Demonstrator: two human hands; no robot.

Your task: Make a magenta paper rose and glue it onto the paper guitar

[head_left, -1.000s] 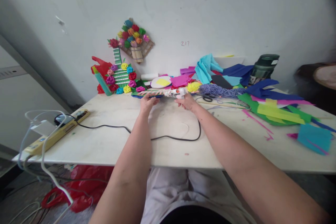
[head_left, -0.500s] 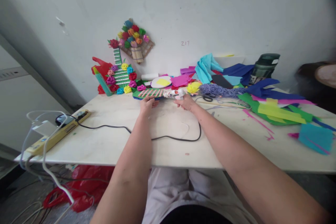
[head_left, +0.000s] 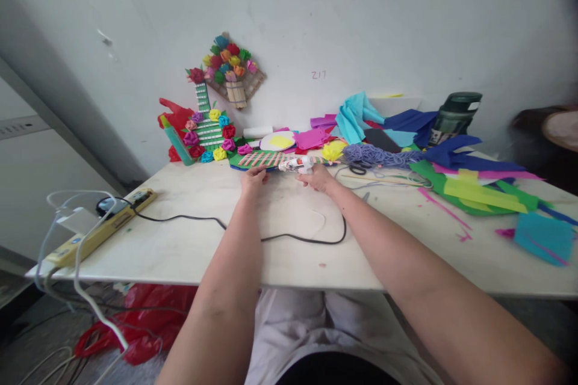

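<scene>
My right hand [head_left: 318, 178] is closed round a white glue gun [head_left: 296, 163], whose nozzle end points left over a green board. The board [head_left: 235, 160] lies flat near the back of the table and bears a lattice of pale pink strips [head_left: 262, 159]. At the board's front edge is my left hand [head_left: 254, 179], its fingers pressed together on the edge. A black cord [head_left: 311, 240] loops from the right forearm across the table to the left.
A yellow power strip [head_left: 97, 231] with plugs sits at the left. Behind stands a flower-covered green guitar shape [head_left: 210, 132]. Scissors [head_left: 359, 168], purple yarn [head_left: 379, 156], coloured paper [head_left: 483, 192] and a dark bottle [head_left: 455, 117] are at the right.
The glue gun and my right hand have shifted slightly left and tilted, uncovering more of the board's right part. My left hand has barely moved.
</scene>
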